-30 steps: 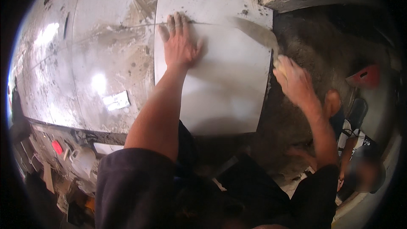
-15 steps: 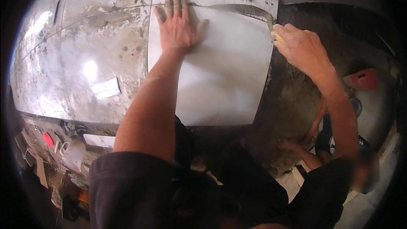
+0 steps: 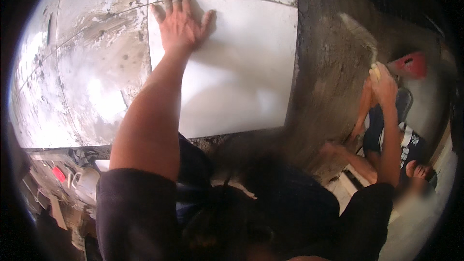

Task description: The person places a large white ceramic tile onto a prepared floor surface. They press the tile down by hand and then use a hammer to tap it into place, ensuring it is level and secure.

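Note:
My left hand (image 3: 180,31) lies flat with its fingers spread on a large white floor tile (image 3: 237,77), near the tile's far left corner. Mortar smears its fingertips. My right hand (image 3: 385,87) is closed round the pale yellowish handle of a trowel (image 3: 358,33), out to the right past the tile's edge. The blade points away and to the left, over the grey mortar bed (image 3: 326,53), and does not touch the tile. Along the tile's far and left sides run narrow joints with the neighbouring tiles.
Mortar-smeared tiles (image 3: 101,53) cover the left. Beyond the trowel stands a red triangular object (image 3: 411,65). A co-worker (image 3: 411,150) sits low at the right, beside my right forearm. At lower left are a translucent jug (image 3: 87,183), a small red object (image 3: 59,174) and wood scraps (image 3: 58,210).
My right hand has swung the trowel from the tile's far edge out to the right and nearer to me. My left hand stays pressed on the tile while the view has shifted.

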The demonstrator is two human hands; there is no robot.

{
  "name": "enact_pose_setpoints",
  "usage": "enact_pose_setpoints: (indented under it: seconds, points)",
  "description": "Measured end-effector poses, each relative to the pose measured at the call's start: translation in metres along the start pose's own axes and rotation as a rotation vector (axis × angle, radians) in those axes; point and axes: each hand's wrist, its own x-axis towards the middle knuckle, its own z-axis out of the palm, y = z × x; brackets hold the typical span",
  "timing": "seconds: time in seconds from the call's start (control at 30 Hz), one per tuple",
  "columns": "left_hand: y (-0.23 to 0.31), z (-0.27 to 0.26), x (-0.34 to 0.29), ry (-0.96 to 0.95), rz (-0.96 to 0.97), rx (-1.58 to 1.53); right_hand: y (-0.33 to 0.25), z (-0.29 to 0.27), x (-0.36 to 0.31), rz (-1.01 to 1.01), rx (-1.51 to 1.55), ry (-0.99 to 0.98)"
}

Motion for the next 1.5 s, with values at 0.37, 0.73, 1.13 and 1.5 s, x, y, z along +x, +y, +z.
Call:
enact_pose_setpoints:
  seconds: [0.37,0.73,1.13,1.5]
  points:
    - [-0.01,-0.006,0.004,-0.078,0.18,-0.259,-0.157,0.167,-0.205,1.088,1.52,-0.094]
    - [-0.173,-0.075,-0.255,0.307,-0.113,-0.851,-0.115,0.231,-0.273,0.644,1.422,-0.585]
    - [-0.199,-0.103,-0.556,0.277,-0.854,-0.628,-0.105,0.201,-0.217,0.412,0.818,-0.961]
    - [-0.203,-0.104,-0.696,-0.282,-1.384,-0.419,-0.055,0.241,-0.211,0.039,0.358,-0.79]
